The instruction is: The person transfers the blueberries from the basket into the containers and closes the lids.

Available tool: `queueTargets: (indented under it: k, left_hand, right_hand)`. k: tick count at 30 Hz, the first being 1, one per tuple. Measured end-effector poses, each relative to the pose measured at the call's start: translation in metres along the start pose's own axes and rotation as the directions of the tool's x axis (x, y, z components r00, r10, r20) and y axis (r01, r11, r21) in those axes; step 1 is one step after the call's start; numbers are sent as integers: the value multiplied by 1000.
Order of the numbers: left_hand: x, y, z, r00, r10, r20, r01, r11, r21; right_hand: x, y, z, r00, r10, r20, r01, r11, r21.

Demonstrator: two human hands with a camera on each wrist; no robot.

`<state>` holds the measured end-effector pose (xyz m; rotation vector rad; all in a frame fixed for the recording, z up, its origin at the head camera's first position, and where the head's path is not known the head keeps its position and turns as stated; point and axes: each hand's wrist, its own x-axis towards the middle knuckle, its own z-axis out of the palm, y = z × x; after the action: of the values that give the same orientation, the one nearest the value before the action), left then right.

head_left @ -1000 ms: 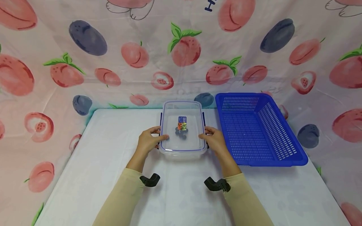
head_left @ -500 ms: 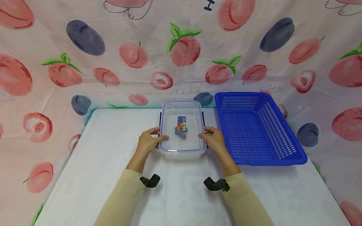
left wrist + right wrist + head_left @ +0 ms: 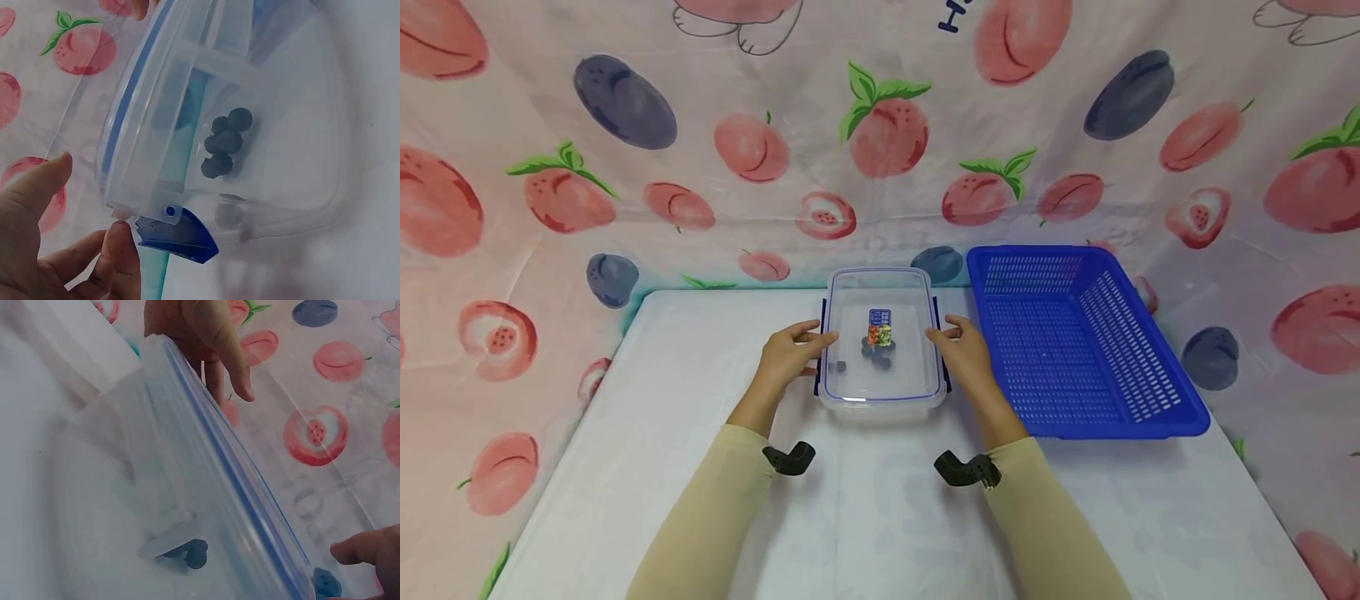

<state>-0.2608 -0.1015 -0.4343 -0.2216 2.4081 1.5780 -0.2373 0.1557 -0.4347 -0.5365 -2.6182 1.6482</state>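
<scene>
A clear plastic food container [image 3: 880, 408] stands on the table with its blue-rimmed lid [image 3: 880, 287] on top. Through the lid show several dark blueberries [image 3: 877, 351], bunched near a printed label. My left hand [image 3: 784, 354] is at the left side, its fingertips by a blue side latch [image 3: 178, 237] that hangs angled outward. The left thumb stands apart from the lid in the left wrist view. On the other side is my right hand [image 3: 964, 354], its thumb near the lid edge and a blue latch [image 3: 326, 584]. The right fingertips are partly hidden.
A blue perforated plastic basket [image 3: 1075, 358] stands right of the container, close to my right forearm. White cloth covers the table [image 3: 715, 333]. Behind it hangs a fruit-printed curtain [image 3: 692, 150]. Black curved mounts [image 3: 790, 458] sit at both wrists.
Both hands have slid a little toward the far end along the container's sides, thumbs moving up from the lid's near corners. A loose berry under the left thumb is now visible. The container stays put.
</scene>
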Motion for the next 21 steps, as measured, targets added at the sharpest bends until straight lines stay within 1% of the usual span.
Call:
queueTargets:
  k: [4, 8, 15, 21]
  left_hand:
    - [14, 5, -1, 1000, 16, -7, -16, 1000, 21]
    - [22, 7, 0, 1000, 14, -1, -14, 1000, 28]
    - [25, 7, 1, 1000, -24, -9, 24, 1000, -19]
    - [22, 1, 8, 997, -73, -21, 71, 995, -69]
  right_hand:
    - [12, -6, 3, 1000, -19, 8, 19, 1000, -18]
    - [17, -6, 5, 1000, -9, 7, 9, 1000, -11]
    - [18, -5, 5, 1000, 0, 0, 0, 998, 68]
    - [16, -1, 3, 999, 23, 37, -26, 994, 104]
